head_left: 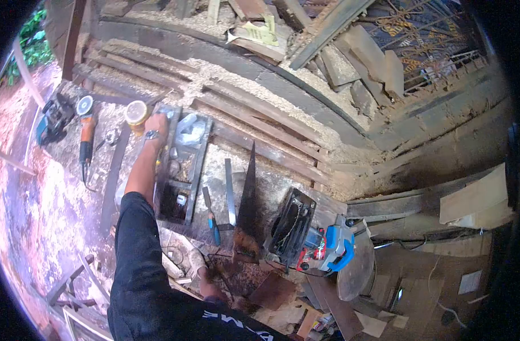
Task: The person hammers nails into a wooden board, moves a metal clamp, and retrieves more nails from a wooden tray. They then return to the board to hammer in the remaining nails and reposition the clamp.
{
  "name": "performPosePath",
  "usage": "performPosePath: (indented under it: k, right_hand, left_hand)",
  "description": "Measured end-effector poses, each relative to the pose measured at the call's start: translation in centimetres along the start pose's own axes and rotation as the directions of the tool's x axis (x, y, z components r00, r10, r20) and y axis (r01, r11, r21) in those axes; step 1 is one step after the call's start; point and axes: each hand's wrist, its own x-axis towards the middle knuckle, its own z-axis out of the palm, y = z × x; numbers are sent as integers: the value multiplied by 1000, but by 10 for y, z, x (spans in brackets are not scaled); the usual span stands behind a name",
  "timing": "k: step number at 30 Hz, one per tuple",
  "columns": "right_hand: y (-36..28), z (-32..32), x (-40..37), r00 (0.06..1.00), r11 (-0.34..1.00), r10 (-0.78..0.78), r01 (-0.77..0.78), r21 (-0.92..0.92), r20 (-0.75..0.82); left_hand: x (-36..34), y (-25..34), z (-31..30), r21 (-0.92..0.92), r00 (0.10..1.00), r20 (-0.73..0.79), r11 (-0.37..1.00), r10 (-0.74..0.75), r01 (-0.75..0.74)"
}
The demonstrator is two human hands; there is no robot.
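My left hand (156,123), with a watch on its wrist, reaches to the far left corner of a wooden compartment tray (203,166). Its fingers look curled, but their tips and anything in them are hidden. Just left of the hand stands a round yellowish jar (136,112) with a pale lid. Inside the tray lie a clear plastic bag (190,129) and several small items. My right hand is out of view. Right of the tray are a chisel (213,220) with a blue and black handle, a try square (230,193) and a handsaw (248,199).
An angle grinder (86,133) and a teal power tool (54,120) lie at the bench's left. On the right, a blue and red power tool (331,250) sits beside an open black case (292,221). Sawdust-covered boards (260,122) run along the back, with wood offcuts (362,57) beyond.
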Motion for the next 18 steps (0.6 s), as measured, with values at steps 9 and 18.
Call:
performPosePath:
  k: [9,18]
  right_hand:
    - [50,-25,-16,998,999,-26,29,-44,50]
    - [97,-96,17,971,976,-213,217,-24,104]
  left_hand:
    - [-22,-1,-62,-576,978,-58,807,-199,130]
    - [-276,102,-245,-978,974,-82,207,-211,-37]
